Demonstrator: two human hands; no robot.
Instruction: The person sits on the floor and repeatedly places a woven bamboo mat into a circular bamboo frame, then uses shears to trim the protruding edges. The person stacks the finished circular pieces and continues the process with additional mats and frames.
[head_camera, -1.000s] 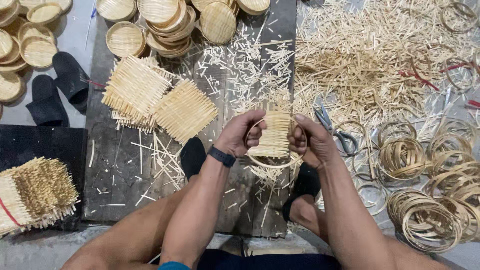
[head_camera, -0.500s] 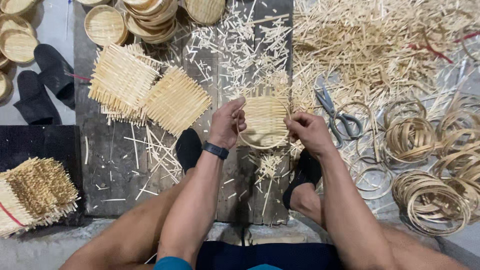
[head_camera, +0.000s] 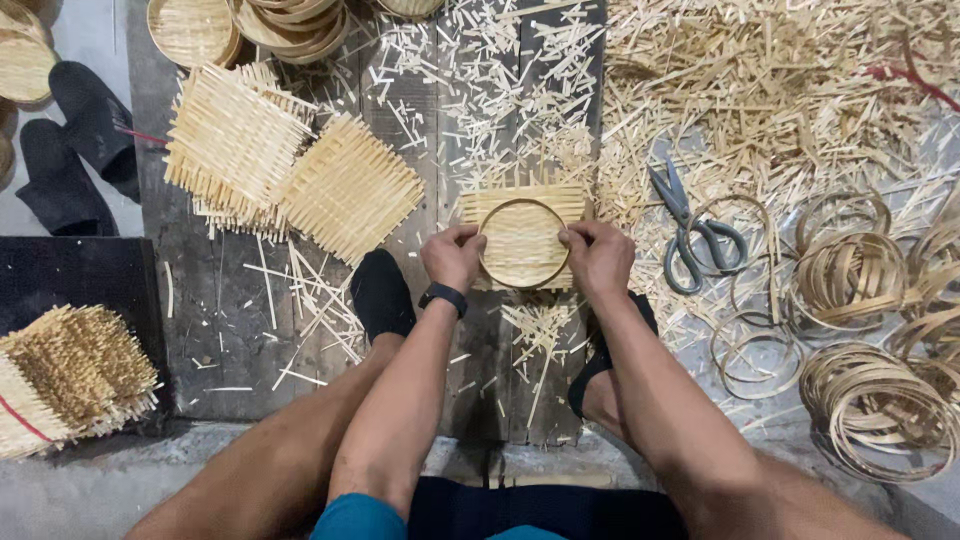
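Note:
A small square woven bamboo mat (head_camera: 522, 205) lies flat on the dark wooden board (head_camera: 240, 320) in front of me. On top of it sits a round bamboo ring (head_camera: 523, 244), pressed onto the mat. My left hand (head_camera: 452, 256) grips the ring's left edge, and a dark watch is on that wrist. At the ring's right edge my right hand (head_camera: 598, 258) holds both ring and mat. Short bamboo trimmings (head_camera: 540, 320) lie just below the mat.
Two stacks of woven mats (head_camera: 285, 170) lie to the left. Finished round trays (head_camera: 235, 25) sit at the top. Grey scissors (head_camera: 690, 235) and several bamboo rings (head_camera: 860, 330) lie right. Loose bamboo strips (head_camera: 780, 90) cover the upper right. Black sandals (head_camera: 80, 140) and a mat bundle (head_camera: 65, 375) are at left.
The mat and ring were held up and tilted between both hands; now they lie flat on the board with the ring on top. The view has shifted down slightly.

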